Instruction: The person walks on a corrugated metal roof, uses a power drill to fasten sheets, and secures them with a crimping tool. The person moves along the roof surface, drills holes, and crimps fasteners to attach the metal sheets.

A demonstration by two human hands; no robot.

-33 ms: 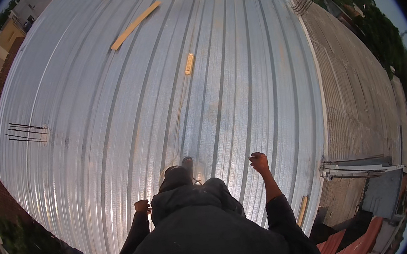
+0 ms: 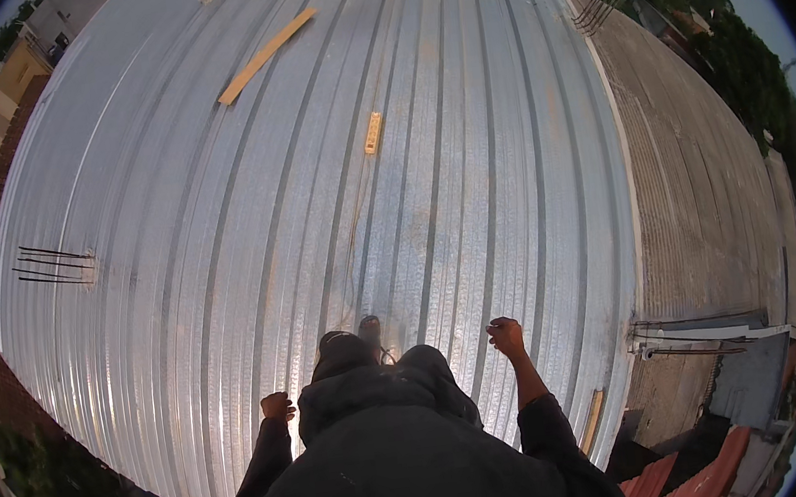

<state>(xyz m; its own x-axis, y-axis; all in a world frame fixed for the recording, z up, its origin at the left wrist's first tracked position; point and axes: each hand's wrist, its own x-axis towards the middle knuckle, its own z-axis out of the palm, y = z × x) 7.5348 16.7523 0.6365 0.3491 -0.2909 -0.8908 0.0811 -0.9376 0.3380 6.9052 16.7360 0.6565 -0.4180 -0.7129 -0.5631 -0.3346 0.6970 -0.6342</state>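
Head view, left hand [image 2: 277, 407] and right hand [image 2: 505, 336] curled, grasp unclear, metal roof [image 2: 314, 199] beneath both

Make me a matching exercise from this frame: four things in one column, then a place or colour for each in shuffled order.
1. right hand
2. left hand
3. far plank
4. power strip

A. lying slantwise across the ribbed metal roof
B. lower picture, left of centre
C. yellow, near the picture's vertical centre line
D. lower picture, right of centre

Pairs: 1-D; 2-B; 3-A; 4-C
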